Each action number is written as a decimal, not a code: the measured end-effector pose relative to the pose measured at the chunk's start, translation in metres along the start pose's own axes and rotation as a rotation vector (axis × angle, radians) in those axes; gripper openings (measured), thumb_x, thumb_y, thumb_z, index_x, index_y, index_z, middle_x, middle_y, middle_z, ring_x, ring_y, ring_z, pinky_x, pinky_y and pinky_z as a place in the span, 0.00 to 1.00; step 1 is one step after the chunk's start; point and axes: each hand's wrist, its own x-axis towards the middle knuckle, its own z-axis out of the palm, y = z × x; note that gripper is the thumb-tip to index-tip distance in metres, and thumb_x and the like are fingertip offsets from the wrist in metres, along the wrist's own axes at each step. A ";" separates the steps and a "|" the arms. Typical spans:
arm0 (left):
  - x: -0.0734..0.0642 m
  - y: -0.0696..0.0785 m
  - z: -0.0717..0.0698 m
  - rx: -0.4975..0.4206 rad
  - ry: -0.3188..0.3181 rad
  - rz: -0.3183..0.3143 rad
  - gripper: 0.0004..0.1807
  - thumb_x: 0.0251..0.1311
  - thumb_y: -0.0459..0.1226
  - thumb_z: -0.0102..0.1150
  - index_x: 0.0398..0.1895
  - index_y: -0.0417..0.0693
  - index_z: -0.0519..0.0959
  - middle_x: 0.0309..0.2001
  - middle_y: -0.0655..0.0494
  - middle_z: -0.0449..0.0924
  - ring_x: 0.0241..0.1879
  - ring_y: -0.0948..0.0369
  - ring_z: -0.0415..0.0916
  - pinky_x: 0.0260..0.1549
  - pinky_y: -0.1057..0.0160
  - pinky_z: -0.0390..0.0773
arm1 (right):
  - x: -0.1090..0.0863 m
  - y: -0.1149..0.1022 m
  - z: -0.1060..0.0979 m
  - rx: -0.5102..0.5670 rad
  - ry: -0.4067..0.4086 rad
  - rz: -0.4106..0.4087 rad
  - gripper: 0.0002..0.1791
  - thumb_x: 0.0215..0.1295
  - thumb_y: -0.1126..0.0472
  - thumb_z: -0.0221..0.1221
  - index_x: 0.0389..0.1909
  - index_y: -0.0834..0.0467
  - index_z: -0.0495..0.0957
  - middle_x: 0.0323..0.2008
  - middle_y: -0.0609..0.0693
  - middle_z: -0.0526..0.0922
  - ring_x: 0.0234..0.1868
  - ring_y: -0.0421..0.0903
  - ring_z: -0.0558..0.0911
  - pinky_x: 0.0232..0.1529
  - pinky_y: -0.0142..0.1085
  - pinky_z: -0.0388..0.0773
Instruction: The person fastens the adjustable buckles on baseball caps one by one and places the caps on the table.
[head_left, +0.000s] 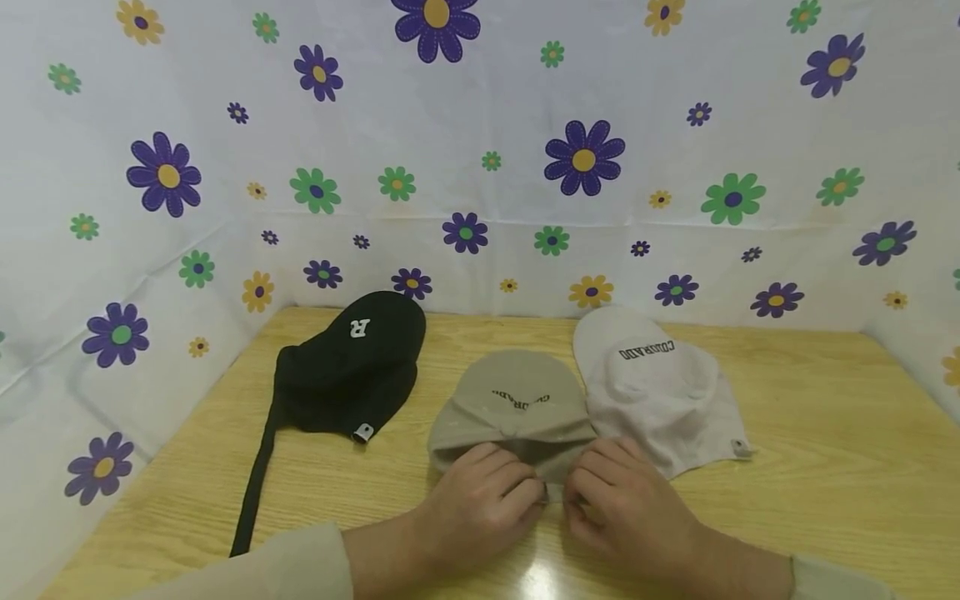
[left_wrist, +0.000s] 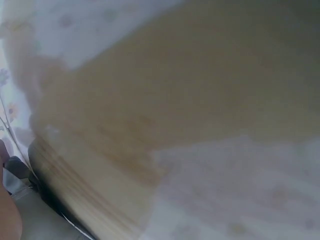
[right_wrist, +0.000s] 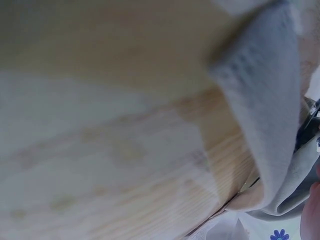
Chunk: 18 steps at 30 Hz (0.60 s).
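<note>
Tan cap [head_left: 517, 379] — rear edge
We see left hand [head_left: 483, 500] and right hand [head_left: 626, 504] pinching it; white cap [head_left: 660, 417] adjoins rightward — gap leftward to black cap [head_left: 345, 375].

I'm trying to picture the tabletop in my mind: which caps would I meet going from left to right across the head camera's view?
Black cap → tan cap → pale cap.
</note>
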 end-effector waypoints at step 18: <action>-0.001 0.000 -0.003 0.011 -0.026 -0.058 0.05 0.60 0.37 0.58 0.29 0.48 0.81 0.30 0.60 0.82 0.31 0.63 0.80 0.35 0.65 0.78 | 0.002 0.000 0.000 -0.034 0.051 0.051 0.08 0.39 0.63 0.59 0.21 0.50 0.71 0.24 0.40 0.72 0.32 0.42 0.73 0.41 0.37 0.67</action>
